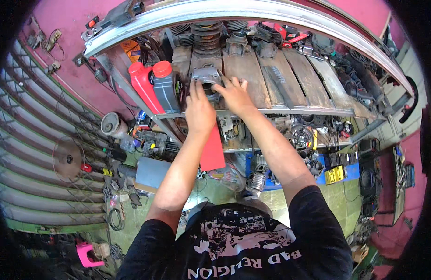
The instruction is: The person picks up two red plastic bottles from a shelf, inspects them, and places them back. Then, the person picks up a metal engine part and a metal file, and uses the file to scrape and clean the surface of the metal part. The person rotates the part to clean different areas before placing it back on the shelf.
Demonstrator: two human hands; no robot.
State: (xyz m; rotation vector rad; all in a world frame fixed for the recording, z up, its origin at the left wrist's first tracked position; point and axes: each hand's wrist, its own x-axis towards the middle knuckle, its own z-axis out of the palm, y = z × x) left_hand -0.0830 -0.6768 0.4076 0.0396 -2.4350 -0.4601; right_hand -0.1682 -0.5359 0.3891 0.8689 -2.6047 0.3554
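A grey cast-metal engine part (205, 73) with a round opening sits on the wooden planks at the shelf's front edge. Both of my hands grip it from the near side. My left hand (199, 109) lies along its left, with the fingers pointing away from me. My right hand (235, 94) curls over its right side, thumb and fingers bent near the opening. The undersides of my fingers are hidden. Just to the left stand a red bottle (144, 86) and a dark grey bottle (167, 88) with a red cap.
Behind the part is a finned engine cylinder (208, 38), beside more metal parts. A long dark flat strip (277, 86) lies on the planks (253, 77) to the right. The shelf's metal frame (253, 8) arches overhead. Below hangs a red panel (212, 149); a yellow box (335, 175) sits lower right.
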